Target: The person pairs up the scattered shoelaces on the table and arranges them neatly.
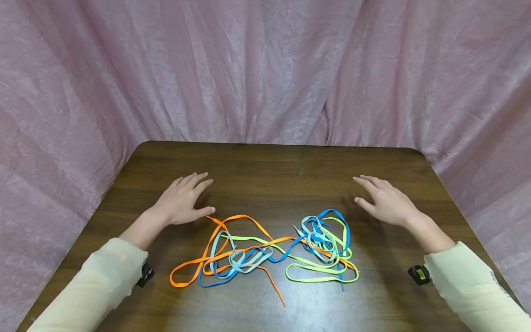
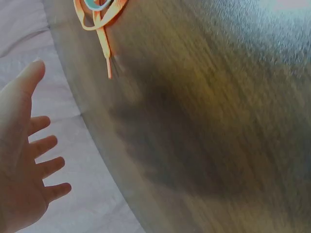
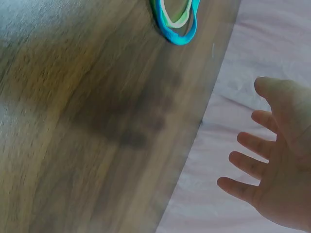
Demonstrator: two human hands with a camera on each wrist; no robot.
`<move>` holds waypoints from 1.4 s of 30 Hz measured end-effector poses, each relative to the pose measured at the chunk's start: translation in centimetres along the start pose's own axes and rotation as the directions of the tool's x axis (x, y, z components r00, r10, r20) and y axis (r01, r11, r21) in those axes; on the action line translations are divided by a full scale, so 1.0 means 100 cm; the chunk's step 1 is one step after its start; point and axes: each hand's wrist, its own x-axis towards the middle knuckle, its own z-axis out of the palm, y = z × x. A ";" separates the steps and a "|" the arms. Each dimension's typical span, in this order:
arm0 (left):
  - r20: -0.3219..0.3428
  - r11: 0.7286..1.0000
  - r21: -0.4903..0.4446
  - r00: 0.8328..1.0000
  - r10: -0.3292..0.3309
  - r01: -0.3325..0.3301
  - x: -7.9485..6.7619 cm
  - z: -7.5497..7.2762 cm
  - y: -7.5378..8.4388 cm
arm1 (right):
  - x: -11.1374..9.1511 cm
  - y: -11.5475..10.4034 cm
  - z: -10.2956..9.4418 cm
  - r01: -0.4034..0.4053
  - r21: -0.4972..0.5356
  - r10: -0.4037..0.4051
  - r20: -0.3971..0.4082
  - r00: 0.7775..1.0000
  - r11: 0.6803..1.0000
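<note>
Several flat shoelaces lie tangled on the wooden table. An orange shoelace (image 1: 185,265) loops out on the left and runs across to the right. A yellow-green shoelace (image 1: 321,279) makes a long loop at the right front. The blue shoelace (image 1: 347,230) and the pale blue shoelace (image 1: 236,265) wind through both bunches. My left hand (image 1: 182,199) hovers over the table, fingers spread, thumb near the orange lace's tip. To the right of the tangle, my right hand (image 1: 390,201) hovers with fingers spread and nothing in it.
The brown wooden table (image 1: 257,170) has rounded far corners. Pink curtains (image 1: 249,69) hang behind it and along both sides. Dark wrist devices (image 1: 420,275) show at the pale sleeves (image 1: 469,281).
</note>
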 end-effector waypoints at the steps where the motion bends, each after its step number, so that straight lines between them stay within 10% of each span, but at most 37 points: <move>1: -0.009 1.000 -0.004 1.000 0.005 -0.005 -0.001 0.001 0.001 | 0.001 -0.002 0.000 -0.002 0.005 0.002 0.009 1.000 1.000; 42: -0.096 0.995 -0.091 0.995 0.034 -0.043 -0.044 0.029 0.028 | 0.053 -0.131 0.046 0.211 0.046 -0.215 0.175 0.961 0.976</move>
